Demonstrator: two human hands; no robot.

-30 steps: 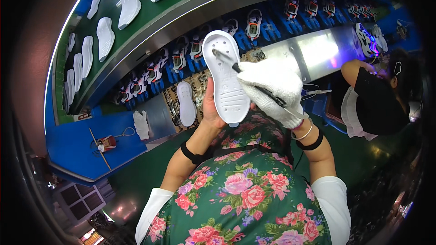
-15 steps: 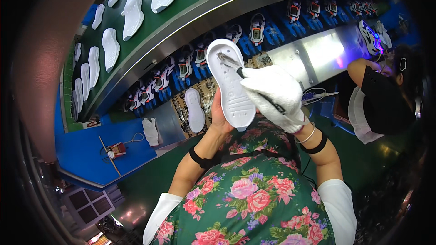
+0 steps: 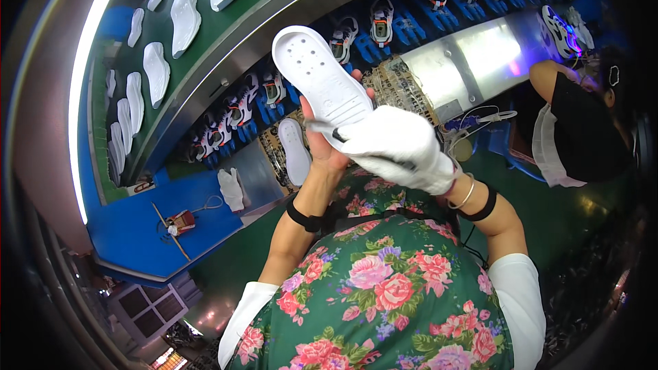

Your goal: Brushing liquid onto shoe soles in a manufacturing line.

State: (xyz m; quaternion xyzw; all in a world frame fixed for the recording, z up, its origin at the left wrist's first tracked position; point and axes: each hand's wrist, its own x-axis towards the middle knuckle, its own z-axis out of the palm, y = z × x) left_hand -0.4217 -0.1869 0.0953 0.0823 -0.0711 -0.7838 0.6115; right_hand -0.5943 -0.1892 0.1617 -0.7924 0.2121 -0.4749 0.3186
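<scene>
A white shoe sole (image 3: 317, 72) with small holes at its far end lies tilted in my bare left hand (image 3: 325, 146), which is closed round its lower part from underneath. My right hand (image 3: 401, 147), in a white knitted glove, is closed on a small brush (image 3: 321, 125). The brush's dark tip is smeared by motion and sits over the sole's near end. My gloved hand hides that end of the sole. Another white sole (image 3: 295, 153) rests on the taped board left of my left hand.
Shoe uppers (image 3: 382, 22) stand in a row on blue holders beyond my hands. More white soles (image 3: 186, 22) lie on the green conveyor (image 3: 205, 41) at upper left. A white glove (image 3: 231, 188) lies beside the blue table (image 3: 137, 233). Someone in black (image 3: 586, 123) sits at right.
The sole has moved up and left and leans further left. The brush has gone from its far end to its near end, my gloved hand moving left and toward me.
</scene>
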